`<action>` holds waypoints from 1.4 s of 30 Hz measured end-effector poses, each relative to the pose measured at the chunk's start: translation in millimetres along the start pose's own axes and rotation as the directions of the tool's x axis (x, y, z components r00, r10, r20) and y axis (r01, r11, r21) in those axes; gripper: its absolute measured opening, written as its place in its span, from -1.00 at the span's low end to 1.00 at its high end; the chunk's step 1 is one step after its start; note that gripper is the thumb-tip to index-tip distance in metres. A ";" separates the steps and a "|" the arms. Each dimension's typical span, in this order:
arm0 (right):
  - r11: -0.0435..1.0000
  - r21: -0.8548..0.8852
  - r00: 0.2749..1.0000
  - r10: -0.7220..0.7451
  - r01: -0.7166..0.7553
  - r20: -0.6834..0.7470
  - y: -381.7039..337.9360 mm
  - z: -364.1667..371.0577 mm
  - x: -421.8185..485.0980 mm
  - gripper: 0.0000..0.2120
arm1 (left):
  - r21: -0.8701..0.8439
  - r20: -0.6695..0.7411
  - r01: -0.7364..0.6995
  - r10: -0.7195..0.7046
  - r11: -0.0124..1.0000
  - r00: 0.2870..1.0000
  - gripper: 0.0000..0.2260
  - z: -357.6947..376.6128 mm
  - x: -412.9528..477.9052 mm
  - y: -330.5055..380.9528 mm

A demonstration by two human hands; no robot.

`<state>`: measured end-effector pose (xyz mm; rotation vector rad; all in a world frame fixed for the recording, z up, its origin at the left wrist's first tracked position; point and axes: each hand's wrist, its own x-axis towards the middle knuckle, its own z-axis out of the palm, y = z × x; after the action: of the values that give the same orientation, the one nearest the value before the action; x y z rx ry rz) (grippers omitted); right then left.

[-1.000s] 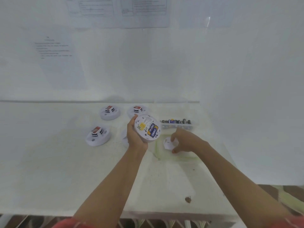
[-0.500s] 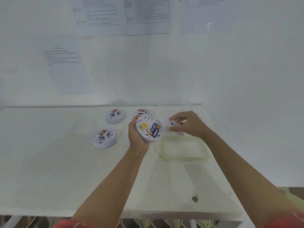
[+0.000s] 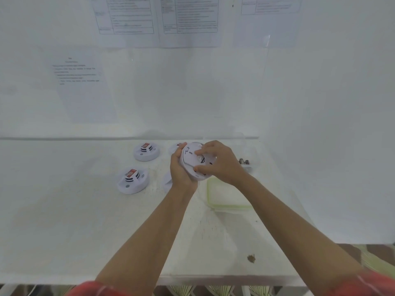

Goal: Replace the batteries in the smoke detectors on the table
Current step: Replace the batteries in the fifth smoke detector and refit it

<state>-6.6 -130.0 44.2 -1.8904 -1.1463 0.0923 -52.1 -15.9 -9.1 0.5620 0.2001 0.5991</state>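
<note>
A white, scuffed worktop (image 3: 64,221) runs back to a white wall with printed paper sheets (image 3: 132,16) stuck on it; the print is too blurred to read.

Both forearms reach in from the near edge. The left hand (image 3: 181,169) has its grip round the left rim of the held smoke detector (image 3: 192,159), palm cupped behind it. The right hand (image 3: 220,163) has its grip on the same unit, fingers curled over the flat face and thumb at the lower rim. This detector is a flat white plastic disc, lifted clear of the worktop and tipped up on edge, its broad face turned toward the camera and to the right.

Just below the right wrist lies a rectangular translucent lid (image 3: 226,197) with a pale green rim, flat on the worktop.

To the left, the near smoke detector (image 3: 133,180) and the far smoke detector (image 3: 146,151) sit dome up, each a white round body with a raised slotted centre and a red label. A third smoke detector (image 3: 176,146) shows only partly behind the left hand. A white round piece (image 3: 167,181) is half hidden beside the left wrist.

A clear container (image 3: 252,154) past the right hand holds several batteries (image 3: 244,161) lying side by side.

A small brown stain (image 3: 251,258) marks the near right of the worktop.
</note>
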 end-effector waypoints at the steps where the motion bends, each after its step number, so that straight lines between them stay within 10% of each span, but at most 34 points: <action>1: 1.000 0.006 1.000 0.000 0.000 0.002 0.0 -0.5 0.2 -0.62 | -0.014 0.000 -0.004 0.004 1.000 1.000 -0.53 0.7 0.7 -0.3; 17: 0.988 -0.120 0.992 -0.080 0.092 0.096 -1.8 -6.6 1.1 -0.62 | -0.019 0.022 0.050 -0.050 0.999 0.999 -0.60 -1.2 7.1 -0.2; 42: 0.998 0.029 0.985 0.067 -0.063 -0.161 5.3 25.6 6.4 -0.68 | -0.003 -0.265 -0.166 0.159 0.986 0.951 -0.86 27.5 0.1 -0.1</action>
<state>-11.5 -109.5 27.4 -1.8777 -0.9698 -0.0113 -42.8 -28.1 13.7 0.4752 0.4004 0.8366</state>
